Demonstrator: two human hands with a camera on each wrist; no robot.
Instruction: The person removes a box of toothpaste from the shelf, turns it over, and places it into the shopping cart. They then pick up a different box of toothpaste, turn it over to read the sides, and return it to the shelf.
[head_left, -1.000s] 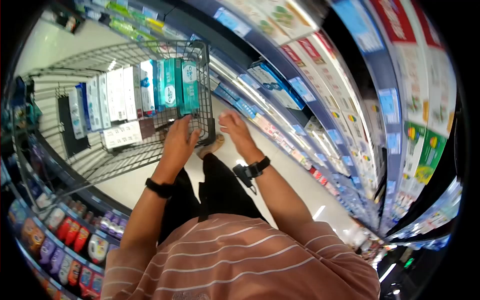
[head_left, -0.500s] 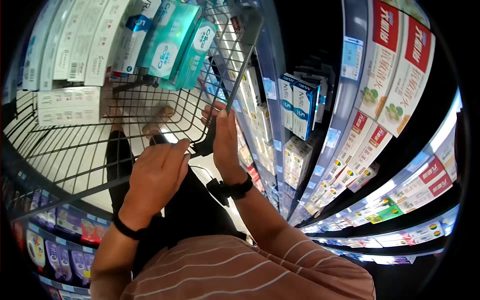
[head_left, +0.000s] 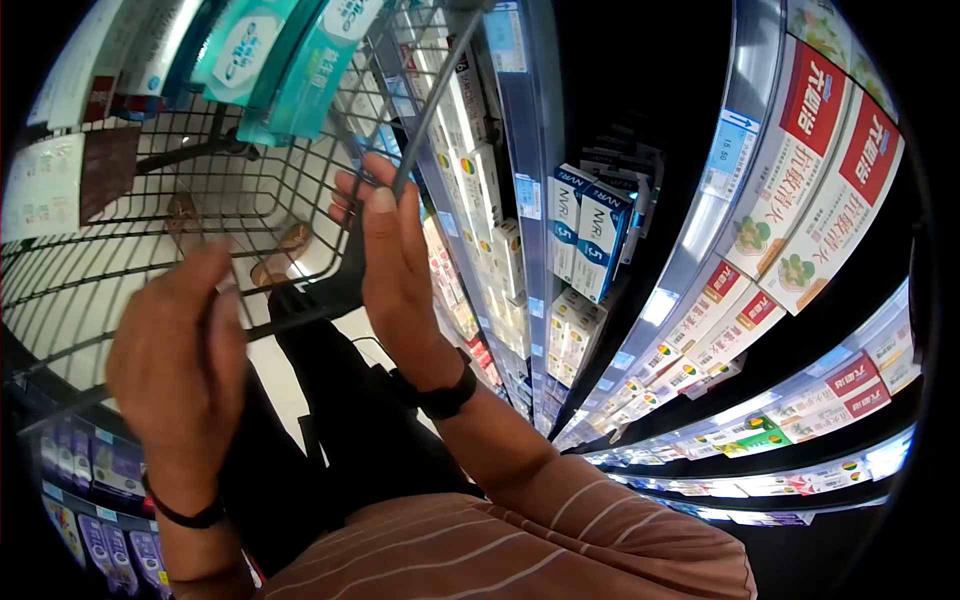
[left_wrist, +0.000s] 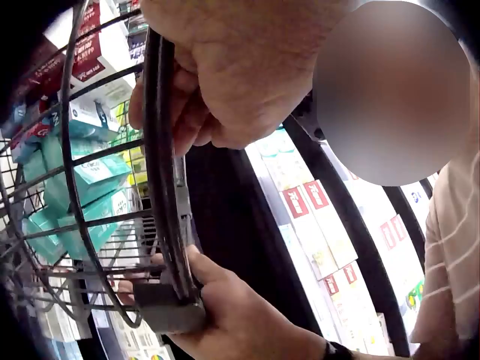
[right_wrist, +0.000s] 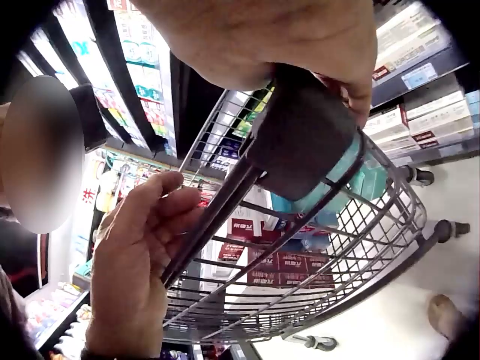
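My right hand (head_left: 395,260) grips the corner of the wire shopping cart (right_wrist: 300,142), its thumb on the near side and fingertips over the rim. To the left, my blurred left hand (head_left: 175,360) hovers right at the cart's handle bar (left_wrist: 161,180). Its fingers are loosely curled and not wrapped round the bar, as the right wrist view shows. Inside the cart stand teal boxes (head_left: 240,60), and white-and-dark-red boxes (right_wrist: 292,266) lie below them.
Shelves run along the right, with blue-and-white boxes (head_left: 590,235) set back on one and red-and-white cartons (head_left: 810,170) on another. A price tag (head_left: 730,150) hangs on the shelf edge. Purple packs (head_left: 110,555) line the lower left shelf. Shoes (head_left: 275,260) show through the wire.
The view has turned toward the right shelf, and the cart looms closer. My right hand, apart from the cart at first, has taken hold of its corner. The left hand has moved left along the bar.
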